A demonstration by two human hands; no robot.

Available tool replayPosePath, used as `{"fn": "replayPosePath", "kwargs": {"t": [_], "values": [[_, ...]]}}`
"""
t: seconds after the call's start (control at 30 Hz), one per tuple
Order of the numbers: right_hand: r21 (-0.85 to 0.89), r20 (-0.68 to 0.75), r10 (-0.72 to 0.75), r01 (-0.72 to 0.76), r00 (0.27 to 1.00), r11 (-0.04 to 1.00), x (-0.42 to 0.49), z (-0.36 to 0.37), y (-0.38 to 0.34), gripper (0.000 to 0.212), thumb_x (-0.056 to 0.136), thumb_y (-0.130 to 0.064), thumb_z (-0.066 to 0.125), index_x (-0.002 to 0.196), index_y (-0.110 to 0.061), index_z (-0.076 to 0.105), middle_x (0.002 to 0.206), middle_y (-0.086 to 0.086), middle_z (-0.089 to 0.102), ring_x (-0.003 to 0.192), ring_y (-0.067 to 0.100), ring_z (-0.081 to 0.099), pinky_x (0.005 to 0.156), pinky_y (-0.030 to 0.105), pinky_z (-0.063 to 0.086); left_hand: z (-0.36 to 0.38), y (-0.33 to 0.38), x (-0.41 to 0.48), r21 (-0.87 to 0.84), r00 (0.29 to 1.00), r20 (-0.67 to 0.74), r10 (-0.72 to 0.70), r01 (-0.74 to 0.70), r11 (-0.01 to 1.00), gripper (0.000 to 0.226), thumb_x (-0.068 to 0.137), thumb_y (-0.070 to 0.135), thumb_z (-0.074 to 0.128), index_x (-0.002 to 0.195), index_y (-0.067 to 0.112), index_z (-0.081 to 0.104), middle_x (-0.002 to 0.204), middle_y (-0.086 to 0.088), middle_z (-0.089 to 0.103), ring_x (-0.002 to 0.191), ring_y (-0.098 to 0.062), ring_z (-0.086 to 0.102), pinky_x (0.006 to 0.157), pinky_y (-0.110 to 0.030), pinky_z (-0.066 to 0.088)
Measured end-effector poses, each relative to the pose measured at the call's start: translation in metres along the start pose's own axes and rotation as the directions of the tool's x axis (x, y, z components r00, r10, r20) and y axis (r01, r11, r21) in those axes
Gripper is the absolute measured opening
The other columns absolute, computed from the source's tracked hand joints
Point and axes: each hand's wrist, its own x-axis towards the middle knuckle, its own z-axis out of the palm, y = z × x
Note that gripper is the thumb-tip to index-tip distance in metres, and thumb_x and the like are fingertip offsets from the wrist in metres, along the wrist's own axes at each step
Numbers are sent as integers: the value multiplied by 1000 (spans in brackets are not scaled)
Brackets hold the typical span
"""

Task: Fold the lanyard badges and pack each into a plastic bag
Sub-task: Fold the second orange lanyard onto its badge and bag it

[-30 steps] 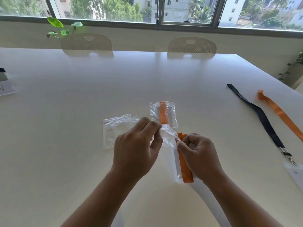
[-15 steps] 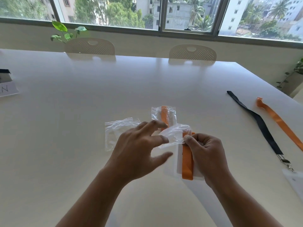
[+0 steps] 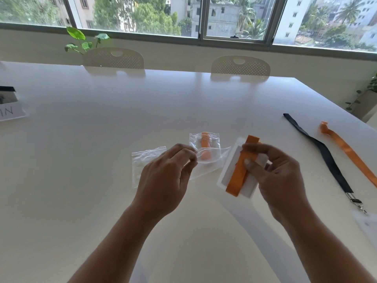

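My right hand [image 3: 279, 172] grips a folded orange lanyard with its white badge holder [image 3: 236, 174], lifted a little above the table, thumb pressing the strap. My left hand [image 3: 167, 172] pinches the edge of a clear plastic bag [image 3: 212, 160] that hangs between the two hands. Behind it lies a packed bag with an orange lanyard [image 3: 205, 139] inside. Another clear bag [image 3: 142, 164] lies flat to the left, partly hidden by my left hand.
On the white table [image 3: 102, 139], a black lanyard [image 3: 326, 158] with a metal clip and clear holder and an orange lanyard [image 3: 353, 154] lie at the right. A printed card [image 3: 10, 111] sits at the left edge. Two chairs stand at the far side.
My right hand has lifted the folded lanyard and holder up and to the right, away from the bag. My left hand now pinches the bag's edge again after spreading its fingers.
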Motion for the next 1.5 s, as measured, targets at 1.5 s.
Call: {"fn": "replayPosePath", "kwargs": {"t": [1.5], "values": [[125,263,-338,316,904,941,33,25,-25,44,86,3,68,115,-29,63,104,-21,66,92,6,68,67,18,57,7,35,-3,-732,692,625,-363,680,36,34,72,45,74,91,17,77,99,-16,77,89,-30,76,71,-32,61]]}}
